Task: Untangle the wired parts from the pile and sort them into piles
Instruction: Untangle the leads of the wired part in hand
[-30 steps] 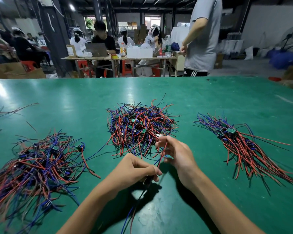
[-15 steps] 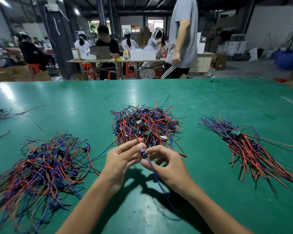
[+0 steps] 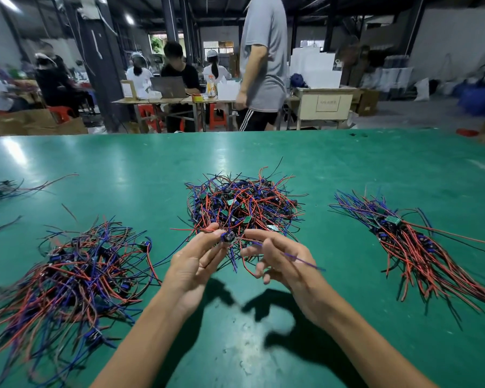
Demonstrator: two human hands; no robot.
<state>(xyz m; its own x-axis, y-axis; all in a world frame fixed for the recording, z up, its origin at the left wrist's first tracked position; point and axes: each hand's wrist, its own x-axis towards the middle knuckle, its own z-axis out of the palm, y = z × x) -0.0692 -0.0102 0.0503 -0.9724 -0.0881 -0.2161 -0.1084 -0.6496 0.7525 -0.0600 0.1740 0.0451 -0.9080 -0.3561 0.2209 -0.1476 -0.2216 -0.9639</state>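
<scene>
a workshop with dark pillars, where people sit at tables at the back and one person in a grey shirt [image 3: 263, 51] stands just past the far edge of a wide green table [image 3: 375, 169]. at the far left edge of the table lie a few stray wires [image 3: 14, 187]. nearer, on the left, is a broad loose pile [image 3: 70, 278] of red, blue and black wired parts, its leads fanning toward the near left corner. just right of it, the left hand [image 3: 193, 264] is raised palm up over the table, thumb and fingertips pinching a small dark wired part [image 3: 228, 237] at the near edge of the tangled middle pile [image 3: 241, 205]. that middle pile is a dense knot of red and blue wires with small green boards showing among them. red and blue leads hang from the pinched part down between the two hands. the right hand [image 3: 277, 259] is just beside the left, fingers curled loosely; a blue wire [image 3: 297, 259] runs across its fingers and out to the right, and the forefinger and thumb seem to hold it, though blur makes the grip hard to tell. on the right, well apart from the hands, lies a combed pile [image 3: 409, 242] whose wires mostly run one way, red ends trailing toward the near right.
</scene>
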